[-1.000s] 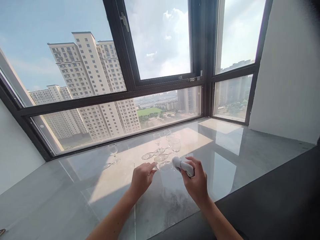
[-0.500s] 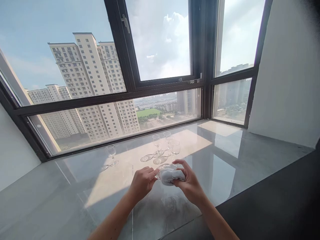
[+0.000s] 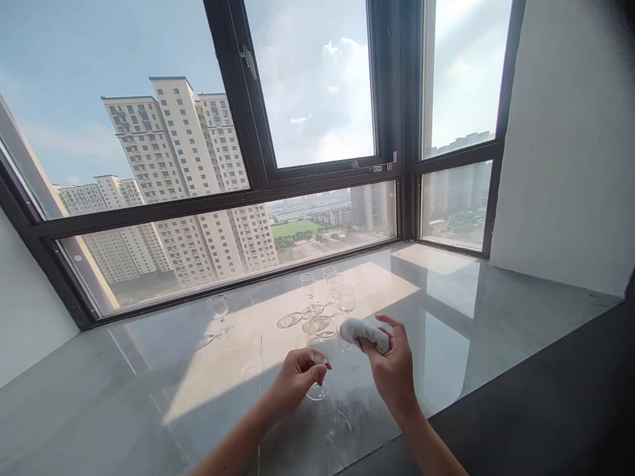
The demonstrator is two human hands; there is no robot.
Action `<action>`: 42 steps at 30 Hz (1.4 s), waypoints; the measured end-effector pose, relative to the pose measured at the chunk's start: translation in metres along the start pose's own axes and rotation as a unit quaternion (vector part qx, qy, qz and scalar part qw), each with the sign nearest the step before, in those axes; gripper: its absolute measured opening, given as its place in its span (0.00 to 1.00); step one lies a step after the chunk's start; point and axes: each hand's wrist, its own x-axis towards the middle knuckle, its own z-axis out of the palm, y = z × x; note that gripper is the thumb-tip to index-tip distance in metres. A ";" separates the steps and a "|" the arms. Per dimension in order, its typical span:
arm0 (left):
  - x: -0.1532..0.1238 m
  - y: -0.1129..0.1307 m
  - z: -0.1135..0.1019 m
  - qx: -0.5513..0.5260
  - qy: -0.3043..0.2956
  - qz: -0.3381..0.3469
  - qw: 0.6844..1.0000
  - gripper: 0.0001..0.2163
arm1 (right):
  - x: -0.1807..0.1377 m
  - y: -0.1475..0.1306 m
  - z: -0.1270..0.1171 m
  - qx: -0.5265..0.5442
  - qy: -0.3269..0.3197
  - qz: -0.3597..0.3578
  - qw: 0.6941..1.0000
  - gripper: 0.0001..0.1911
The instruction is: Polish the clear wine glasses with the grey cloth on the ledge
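Note:
My left hand (image 3: 296, 383) is closed round the stem of a clear wine glass (image 3: 319, 360), which it holds upright above the grey marble sill (image 3: 446, 324). My right hand (image 3: 391, 367) grips a bunched white cloth (image 3: 364, 332) just to the right of the glass's rim, apart from the glass. Three more wine glasses (image 3: 327, 291) stand in a group on the sill beyond my hands. A single glass (image 3: 219, 311) stands alone further left.
A black-framed window (image 3: 258, 172) runs along the back of the sill, with tower blocks outside. A white wall (image 3: 565, 145) closes the right end. A dark surface (image 3: 546, 403) lies at the lower right.
The cloth has come out of the glass and moved to the right. My left hand has turned the glass upright and lowered it towards me.

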 end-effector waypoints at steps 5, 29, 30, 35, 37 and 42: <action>-0.005 0.007 0.007 -0.107 -0.007 -0.020 0.994 0.20 | -0.023 0.003 0.020 -0.040 -0.171 0.007 0.984 0.23; 0.040 -0.030 -0.021 0.051 0.154 -0.058 0.985 0.17 | -0.017 -0.004 0.011 0.080 -0.004 0.061 0.995 0.27; 0.048 -0.035 -0.021 0.064 0.147 -0.056 0.985 0.17 | -0.018 -0.004 0.011 0.072 -0.010 0.048 0.996 0.27; 0.097 -0.056 -0.023 0.134 0.168 -0.042 0.976 0.09 | -0.024 -0.003 0.012 0.048 -0.032 -0.002 0.998 0.24; 0.115 -0.062 -0.026 0.179 0.196 -0.052 0.963 0.06 | -0.024 -0.002 0.012 0.047 -0.036 -0.014 0.998 0.23; 0.139 -0.069 -0.033 0.228 0.219 -0.074 0.946 0.03 | -0.021 0.002 0.013 0.042 -0.039 -0.024 0.998 0.23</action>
